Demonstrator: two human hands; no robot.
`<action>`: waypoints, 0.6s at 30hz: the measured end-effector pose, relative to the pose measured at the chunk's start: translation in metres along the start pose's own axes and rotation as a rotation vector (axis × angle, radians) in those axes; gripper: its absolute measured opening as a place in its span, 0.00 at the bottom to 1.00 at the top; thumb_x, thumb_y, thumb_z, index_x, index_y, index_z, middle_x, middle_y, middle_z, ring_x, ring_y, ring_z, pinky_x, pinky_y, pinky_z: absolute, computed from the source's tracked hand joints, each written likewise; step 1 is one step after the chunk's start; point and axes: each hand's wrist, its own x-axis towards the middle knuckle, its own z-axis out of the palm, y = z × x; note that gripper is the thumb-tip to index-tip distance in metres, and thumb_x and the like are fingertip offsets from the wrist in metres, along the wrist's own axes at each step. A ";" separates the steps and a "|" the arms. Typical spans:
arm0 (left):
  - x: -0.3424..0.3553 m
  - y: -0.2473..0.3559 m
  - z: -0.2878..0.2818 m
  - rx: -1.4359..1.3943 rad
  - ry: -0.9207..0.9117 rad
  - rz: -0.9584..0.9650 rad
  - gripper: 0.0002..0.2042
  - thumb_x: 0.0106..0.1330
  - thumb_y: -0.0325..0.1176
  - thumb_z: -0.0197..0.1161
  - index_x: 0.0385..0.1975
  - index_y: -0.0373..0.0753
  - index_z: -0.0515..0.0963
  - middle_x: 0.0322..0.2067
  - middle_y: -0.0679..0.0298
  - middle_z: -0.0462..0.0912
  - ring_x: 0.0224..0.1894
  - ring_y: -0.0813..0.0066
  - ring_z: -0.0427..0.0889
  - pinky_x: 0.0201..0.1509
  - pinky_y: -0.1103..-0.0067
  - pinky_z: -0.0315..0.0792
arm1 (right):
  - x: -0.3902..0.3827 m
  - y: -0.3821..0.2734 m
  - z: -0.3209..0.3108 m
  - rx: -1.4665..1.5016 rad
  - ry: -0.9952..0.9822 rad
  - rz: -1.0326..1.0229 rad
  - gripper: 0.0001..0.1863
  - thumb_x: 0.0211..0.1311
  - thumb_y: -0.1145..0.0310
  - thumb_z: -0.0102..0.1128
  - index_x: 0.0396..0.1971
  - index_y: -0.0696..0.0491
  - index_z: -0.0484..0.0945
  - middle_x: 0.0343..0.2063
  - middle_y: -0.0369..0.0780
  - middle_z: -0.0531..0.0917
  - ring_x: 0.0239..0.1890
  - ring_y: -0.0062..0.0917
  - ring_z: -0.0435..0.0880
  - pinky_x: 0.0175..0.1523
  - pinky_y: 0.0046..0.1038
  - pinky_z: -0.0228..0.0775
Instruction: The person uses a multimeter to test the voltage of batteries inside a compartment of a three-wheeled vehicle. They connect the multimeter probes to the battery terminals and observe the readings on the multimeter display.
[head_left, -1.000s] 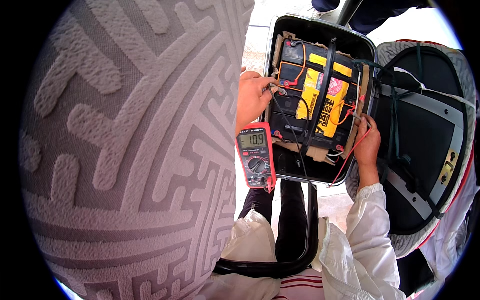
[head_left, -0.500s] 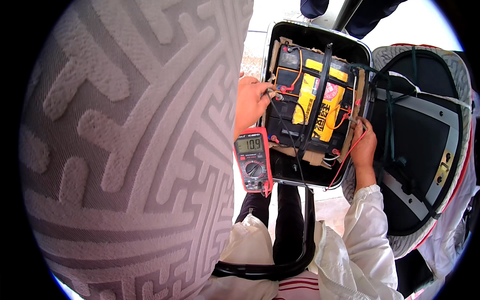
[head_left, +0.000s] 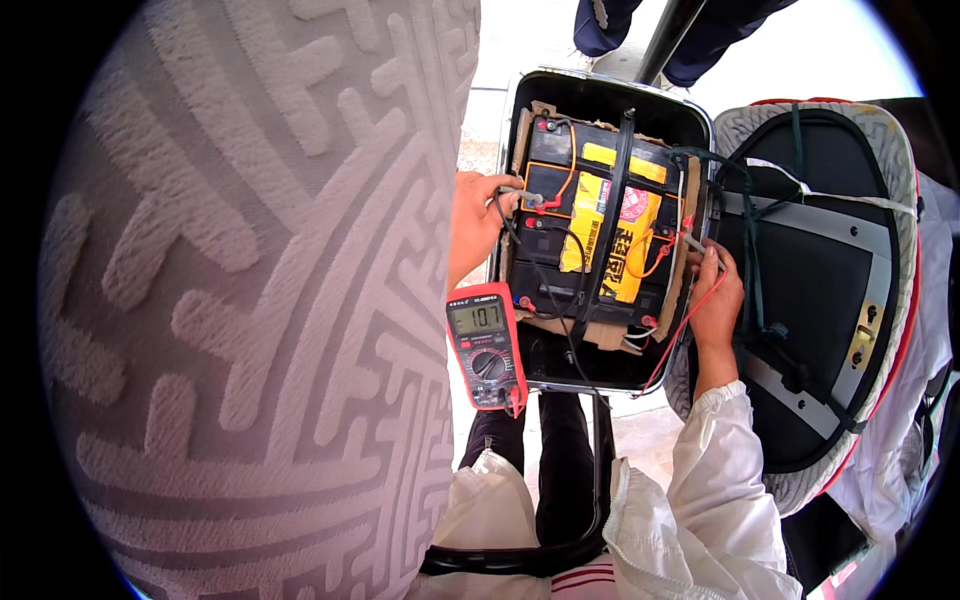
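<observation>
The head view looks down into an open black metal battery compartment (head_left: 700,120), where several black rectangular batteries (head_left: 560,250) lie packed with brown cardboard around them. A black strap (head_left: 610,220) runs over a yellow label with a red patch (head_left: 620,240) on the top of the batteries, and thin orange wires (head_left: 565,185) join the terminals.

The left hand (head_left: 475,225) comes from behind a large grey patterned cloth (head_left: 240,300) that fills the left half of the picture. Its fingers are closed around a grey probe with a black lead (head_left: 525,197), and the tip of the probe touches the left side of the batteries. The right hand (head_left: 718,295), coming out of a white sleeve (head_left: 720,470), is at the right edge of the compartment. It pinches a second probe with a red lead (head_left: 690,240) against a terminal there, and the red lead hangs down past the wrist.

A red handheld multimeter with a grey display (head_left: 485,345) rests at the lower left corner of the compartment, just below the left hand. To the right, a raised black seat underside with a grey padded rim (head_left: 810,260) stands open.
</observation>
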 end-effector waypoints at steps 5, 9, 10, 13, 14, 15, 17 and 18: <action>-0.007 -0.014 0.004 0.009 -0.008 -0.033 0.08 0.67 0.35 0.67 0.43 0.44 0.87 0.29 0.60 0.83 0.38 0.59 0.79 0.60 0.66 0.64 | 0.001 -0.002 0.009 0.036 -0.005 0.025 0.19 0.79 0.62 0.50 0.52 0.64 0.80 0.38 0.49 0.90 0.41 0.31 0.91 0.46 0.30 0.79; -0.006 -0.014 0.007 -0.034 -0.001 -0.025 0.08 0.67 0.35 0.67 0.43 0.43 0.87 0.30 0.60 0.84 0.39 0.57 0.80 0.59 0.66 0.65 | -0.003 0.011 0.011 -0.006 0.002 -0.005 0.21 0.80 0.59 0.49 0.55 0.61 0.80 0.34 0.39 0.89 0.34 0.15 0.82 0.34 0.20 0.74; -0.006 -0.015 0.008 -0.029 0.003 -0.024 0.08 0.67 0.35 0.67 0.43 0.43 0.86 0.30 0.60 0.84 0.39 0.57 0.80 0.58 0.66 0.65 | -0.004 0.011 0.010 -0.029 -0.006 0.001 0.21 0.80 0.59 0.49 0.55 0.61 0.80 0.34 0.39 0.89 0.34 0.15 0.82 0.34 0.20 0.74; -0.008 -0.018 0.008 -0.010 0.008 -0.021 0.08 0.67 0.34 0.67 0.43 0.43 0.86 0.30 0.60 0.84 0.39 0.57 0.80 0.58 0.66 0.65 | -0.006 0.009 0.010 -0.028 -0.010 0.031 0.19 0.80 0.62 0.49 0.53 0.63 0.80 0.36 0.45 0.89 0.38 0.25 0.88 0.43 0.26 0.78; -0.008 -0.017 0.008 -0.003 0.006 -0.019 0.08 0.67 0.33 0.67 0.43 0.43 0.86 0.30 0.60 0.84 0.39 0.57 0.80 0.58 0.66 0.65 | -0.007 0.007 0.010 -0.016 -0.008 0.045 0.19 0.80 0.63 0.50 0.52 0.64 0.80 0.36 0.48 0.90 0.40 0.30 0.91 0.47 0.29 0.80; -0.008 -0.017 0.008 0.004 0.003 -0.018 0.08 0.67 0.33 0.67 0.43 0.43 0.86 0.30 0.60 0.84 0.39 0.57 0.80 0.58 0.66 0.65 | -0.008 0.007 0.012 0.019 -0.003 0.043 0.18 0.80 0.64 0.50 0.53 0.63 0.80 0.36 0.47 0.90 0.40 0.29 0.91 0.47 0.28 0.80; -0.005 -0.016 0.006 0.043 -0.012 0.022 0.08 0.66 0.32 0.67 0.43 0.44 0.87 0.29 0.60 0.84 0.39 0.58 0.80 0.58 0.66 0.65 | -0.008 0.005 0.010 0.079 0.015 0.037 0.18 0.79 0.64 0.50 0.53 0.63 0.80 0.36 0.47 0.90 0.39 0.28 0.91 0.47 0.28 0.80; -0.004 -0.015 0.005 0.063 -0.019 0.042 0.08 0.66 0.31 0.67 0.43 0.44 0.87 0.29 0.60 0.83 0.39 0.58 0.80 0.59 0.66 0.65 | -0.007 0.005 0.012 0.095 0.018 0.028 0.18 0.79 0.64 0.50 0.53 0.63 0.80 0.36 0.47 0.90 0.39 0.28 0.91 0.47 0.28 0.80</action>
